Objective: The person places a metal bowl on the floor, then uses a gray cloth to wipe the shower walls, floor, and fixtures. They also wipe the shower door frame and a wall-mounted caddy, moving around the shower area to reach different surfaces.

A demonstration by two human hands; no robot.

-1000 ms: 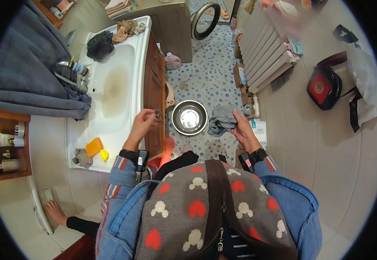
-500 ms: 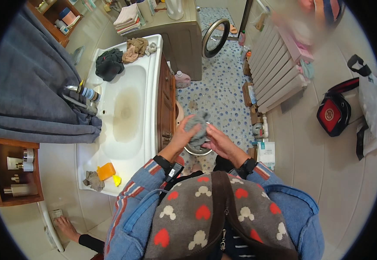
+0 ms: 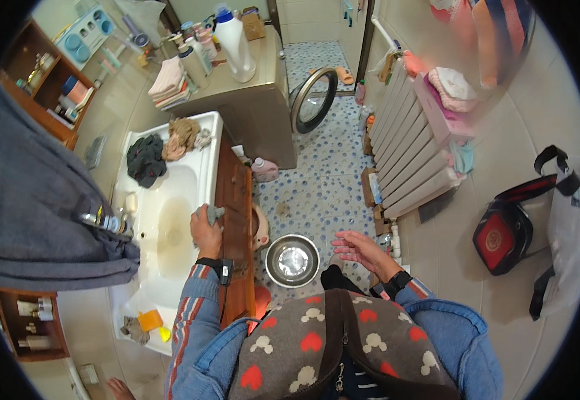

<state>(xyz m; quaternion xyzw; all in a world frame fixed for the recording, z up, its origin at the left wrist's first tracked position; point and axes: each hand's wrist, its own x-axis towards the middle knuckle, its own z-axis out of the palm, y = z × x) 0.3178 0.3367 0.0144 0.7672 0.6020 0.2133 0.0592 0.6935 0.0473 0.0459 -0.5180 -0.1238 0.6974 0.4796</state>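
My left hand (image 3: 206, 235) is at the right rim of the white sink (image 3: 212, 143), closed around a small bunched grey cloth (image 3: 216, 214). Part of the cloth sticks out past my fingers; its kind cannot be made out. My right hand (image 3: 363, 252) hangs over the floor on the right, fingers stretched out, with nothing in it. Between the two hands, lower down, a round metal basin (image 3: 275, 264) stands on the floor. Cloudy brownish water (image 3: 173, 230) lies in the sink. On its far end sit a dark bunched cloth (image 3: 146, 160), a brown cloth (image 3: 184, 133) and smaller pale ones.
An orange block (image 3: 150, 320), a yellow piece and a grey-brown cloth (image 3: 133, 329) lie on the sink's near end. A washer door (image 3: 314, 100) hangs open ahead. The radiator (image 3: 410, 143) lines the right wall. Another person's hand (image 3: 120, 389) shows at lower left.
My hands have come apart. The left has carried the grey cloth leftward to the sink; the right has let go and moved right, fingers opening. The view has tilted up, uncovering the metal basin.
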